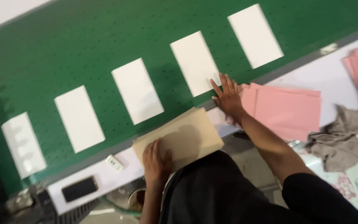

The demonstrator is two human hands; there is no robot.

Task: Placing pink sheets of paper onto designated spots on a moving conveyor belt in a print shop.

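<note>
Five white sheets (195, 62) lie spaced along green belt (83, 49). Right hand (228, 96) flat, fingers spread, on pink stack (286, 108); left hand (156, 159) pressing tan stack (183, 137), gripping nothing.

left hand (156, 159) lies flat on tan card stack (178, 140) at the edge of the green perforated belt (63, 54); right hand (228, 96) rests, fingers spread, touching a white sheet (195, 63) beside the pink sheets (286, 108); phone (79, 188) lies on the ledge
</note>
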